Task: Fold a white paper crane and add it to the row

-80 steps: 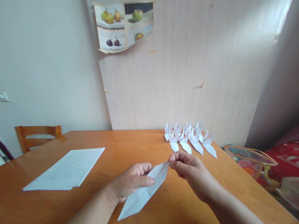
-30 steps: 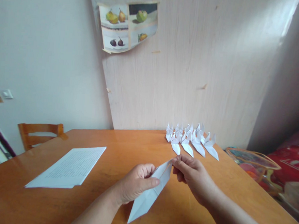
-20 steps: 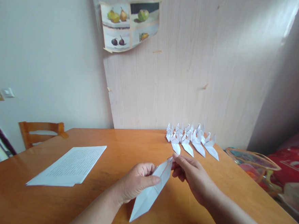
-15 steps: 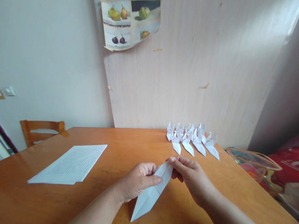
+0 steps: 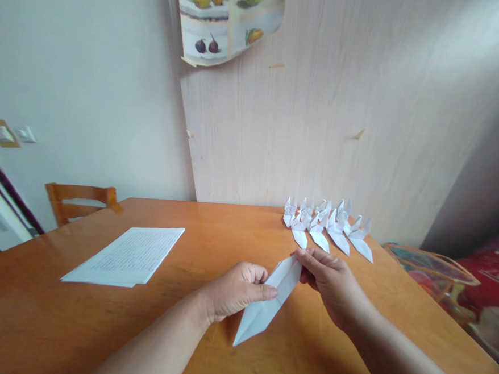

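A folded white paper [image 5: 262, 313], long and pointed at its near end, is held between both hands above the table. My left hand [image 5: 244, 292] is closed on its left edge, the thumb lying flat across the upper face. At the far end, my right hand [image 5: 326, 280] pinches the paper's tip between thumb and fingers; some fingertips are hidden behind it. Beyond my right hand, several folded paper cranes [image 5: 337, 239] stand in two rows.
A wooden table [image 5: 212, 230] spreads beneath my hands. To the left lies a stack of printed sheets [image 5: 129, 255]. A wooden chair [image 5: 80, 198] stands past the far left corner. Beyond the right edge are a wire-rimmed basket [image 5: 432, 262] and red fabric [image 5: 491, 272].
The view has tilted down and shifted slightly, so the wall picture sits higher. Both hands keep their hold on the folded paper, which looks much the same.
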Available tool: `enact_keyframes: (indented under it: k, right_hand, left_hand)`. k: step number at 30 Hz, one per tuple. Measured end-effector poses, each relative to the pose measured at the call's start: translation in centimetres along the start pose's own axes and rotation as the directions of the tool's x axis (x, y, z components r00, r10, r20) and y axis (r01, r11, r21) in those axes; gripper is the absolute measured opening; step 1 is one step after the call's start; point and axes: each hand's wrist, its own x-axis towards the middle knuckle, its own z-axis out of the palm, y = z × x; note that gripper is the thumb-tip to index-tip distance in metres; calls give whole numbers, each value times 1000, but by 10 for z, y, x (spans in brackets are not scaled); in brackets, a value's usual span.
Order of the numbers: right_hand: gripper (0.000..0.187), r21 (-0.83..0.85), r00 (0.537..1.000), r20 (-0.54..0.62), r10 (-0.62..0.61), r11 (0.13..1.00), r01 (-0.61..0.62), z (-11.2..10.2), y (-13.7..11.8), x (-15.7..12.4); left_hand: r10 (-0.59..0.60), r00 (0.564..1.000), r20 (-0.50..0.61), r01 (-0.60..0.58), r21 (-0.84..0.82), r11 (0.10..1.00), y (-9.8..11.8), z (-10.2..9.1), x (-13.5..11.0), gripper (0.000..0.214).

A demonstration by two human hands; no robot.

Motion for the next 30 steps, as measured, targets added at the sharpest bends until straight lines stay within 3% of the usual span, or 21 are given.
enact_keyframes:
  k: [4,7,13,19,23,30]
  right_hand:
    - [44,-17,998,33,57,998,-57,2,6,-2]
    - [49,-46,987,126,101,994,-96,8,12,-5]
    - [52,-69,920,323,224,975,-213,23,18,-14]
    - [49,-42,899,353,261,964,-263,32,25,-19]
    - [49,-59,897,344,279,959,-276,38,27,-20]
    - [40,-91,888,362,283,959,-269,38,22,-21]
  left_hand:
    - [40,995,-91,-49,-95,994,0,-1,3,29]
    - [91,984,-155,-122,-201,972,1,-3,6,32]
    - [37,945,-326,-129,-265,956,0,-2,11,33]
    - [39,907,-420,-193,-330,924,-2,7,14,32]
    - [10,913,-408,-172,-362,916,-2,12,14,33]
    - [26,882,-471,-229,-380,896,-3,9,17,28]
